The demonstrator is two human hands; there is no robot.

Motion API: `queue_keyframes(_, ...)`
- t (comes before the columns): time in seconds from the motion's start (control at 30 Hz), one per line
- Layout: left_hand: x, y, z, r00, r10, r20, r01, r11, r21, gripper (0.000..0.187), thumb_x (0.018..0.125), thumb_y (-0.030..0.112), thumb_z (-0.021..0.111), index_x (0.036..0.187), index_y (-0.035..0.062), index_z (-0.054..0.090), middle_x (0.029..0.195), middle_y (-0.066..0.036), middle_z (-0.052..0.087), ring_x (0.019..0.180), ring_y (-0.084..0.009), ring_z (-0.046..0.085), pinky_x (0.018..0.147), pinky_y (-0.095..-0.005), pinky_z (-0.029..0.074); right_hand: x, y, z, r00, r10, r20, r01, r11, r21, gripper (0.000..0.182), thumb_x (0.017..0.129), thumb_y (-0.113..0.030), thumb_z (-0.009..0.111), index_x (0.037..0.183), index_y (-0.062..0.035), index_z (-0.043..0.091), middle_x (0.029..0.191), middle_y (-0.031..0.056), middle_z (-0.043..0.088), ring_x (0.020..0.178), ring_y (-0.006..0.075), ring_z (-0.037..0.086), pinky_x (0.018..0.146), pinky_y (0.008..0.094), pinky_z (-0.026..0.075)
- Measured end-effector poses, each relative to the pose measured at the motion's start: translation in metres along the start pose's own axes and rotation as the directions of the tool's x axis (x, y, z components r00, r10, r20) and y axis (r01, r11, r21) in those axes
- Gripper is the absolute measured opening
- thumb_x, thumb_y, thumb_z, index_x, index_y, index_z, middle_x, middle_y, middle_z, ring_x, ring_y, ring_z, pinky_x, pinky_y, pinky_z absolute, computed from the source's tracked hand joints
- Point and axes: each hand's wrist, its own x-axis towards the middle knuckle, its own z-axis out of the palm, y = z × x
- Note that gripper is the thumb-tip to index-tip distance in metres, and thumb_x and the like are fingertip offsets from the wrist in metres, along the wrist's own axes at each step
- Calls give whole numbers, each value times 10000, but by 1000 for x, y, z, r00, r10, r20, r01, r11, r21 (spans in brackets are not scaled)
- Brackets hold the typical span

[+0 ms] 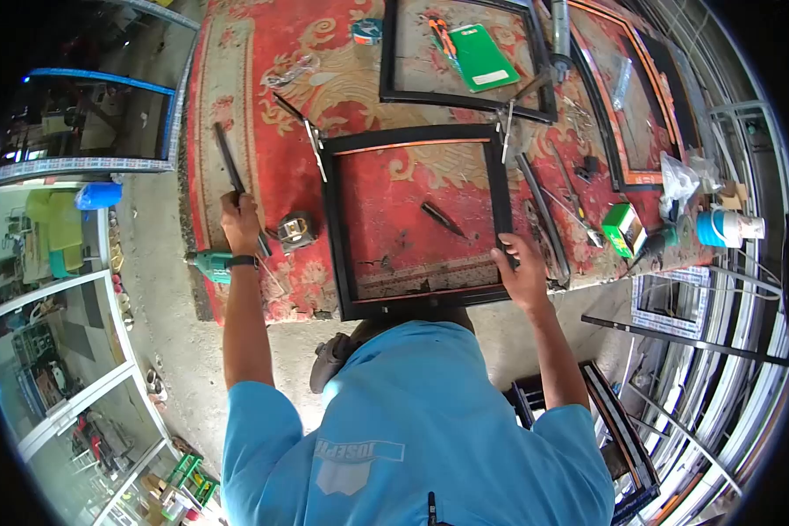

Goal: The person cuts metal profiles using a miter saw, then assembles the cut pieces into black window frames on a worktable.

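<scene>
On the red patterned carpet, a black rectangular window frame (329, 237) lies at the table's front edge, against the person's body. My right hand (523, 270) is at the frame's right side, thumb and fingers curled over the bar. My left hand (240, 224) is closed around a slim black strip (225, 151) left of the frame. Metal hinge arms (316, 151) stick out from the frame's upper corners. Inside the frame lies a small dark pointed tool (442, 218). A tape measure (296, 231) sits between my left hand and the frame.
A green power drill (210, 265) lies beside my left wrist. Behind stands another black frame (465, 107) with a green notepad (484, 58) inside. Dark strips (543, 215), a green box (622, 230) and a blue-white tub (719, 228) are at right. Metal profiles (728, 368) fill the right side.
</scene>
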Motion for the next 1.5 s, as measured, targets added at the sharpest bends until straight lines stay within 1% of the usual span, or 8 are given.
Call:
queue_keyframes(0.1, -32, 63, -27, 992, 42, -118, -63, 981, -183, 264, 1067, 221, 569, 1144, -25, 625, 879, -114, 705, 734, -164, 663, 675, -347, 567, 3, -5, 22, 994, 104, 40, -110, 971, 212, 267, 970, -171, 754, 1188, -36, 679, 1049, 128, 726, 836, 236, 717, 753, 365, 581)
queue_keyframes(0.3, -159, 146, 26, 895, -99, 436, 253, 916, -311, 285, 1096, 213, 576, 1290, 5, 549, 965, -59, 683, 737, -95, 627, 604, -276, 573, 44, -91, 121, 905, 74, 420, -376, 604, 703, 413, 1049, -228, 677, 1372, 22, 612, 1154, 142, 746, 974, 172, 728, 827, 320, 591)
queue_keyframes(0.37, -187, 138, 51, 879, -114, 463, 338, 834, -437, 313, 1080, 181, 596, 1326, -3, 540, 1021, -96, 705, 797, -104, 669, 630, -294, 588, 57, -97, 169, 918, 12, 397, -316, 627, 712, 445, 1060, -268, 659, 1395, 14, 580, 1104, 102, 721, 984, 132, 682, 841, 300, 563)
queue_keyframes(0.47, -201, 139, 51, 904, 23, 427, 75, 974, -213, 389, 1038, 165, 653, 1358, -12, 521, 1074, -150, 711, 831, -172, 708, 688, -350, 604, 81, -130, 170, 813, 112, 572, -435, 769, 468, 406, 1049, -266, 671, 1312, 38, 618, 1024, 94, 724, 917, 122, 664, 801, 293, 545)
queue_keyframes(0.67, -192, 99, 48, 888, 132, 442, -159, 987, 24, 540, 890, 159, 793, 1338, -16, 549, 1150, -229, 691, 902, -332, 718, 807, -426, 581, 91, -85, 240, 873, 16, 487, -298, 809, 507, 507, 982, -310, 717, 1261, 106, 641, 1065, 265, 738, 947, 304, 737, 832, 400, 559)
queue_keyframes(0.9, -193, 76, 41, 923, 76, 378, -122, 988, 98, 583, 837, 239, 856, 1276, -20, 573, 1103, -202, 667, 893, -307, 679, 772, -415, 562, 98, -85, 272, 929, 133, 346, -267, 887, 376, 478, 955, -280, 746, 1285, 58, 672, 1148, 246, 749, 1084, 340, 738, 941, 404, 569)
queue_keyframes(1.07, -196, 80, 32, 878, -109, 466, 43, 988, 149, 681, 809, 328, 894, 1272, -33, 549, 1132, -228, 653, 945, -326, 675, 822, -438, 558, 96, -83, 272, 941, 135, 310, -287, 803, 522, 378, 928, -217, 779, 1199, 38, 710, 1021, 200, 775, 957, 286, 765, 872, 386, 584)
queue_keyframes(1.5, -197, 64, 33, 874, -75, 481, 14, 992, 129, 570, 810, 277, 893, 1188, -44, 613, 1015, -195, 715, 896, -282, 715, 793, -389, 578, 91, -100, 279, 949, 223, 221, -310, 779, 545, 273, 865, -180, 831, 1011, 18, 713, 879, 153, 774, 820, 248, 770, 785, 372, 594)
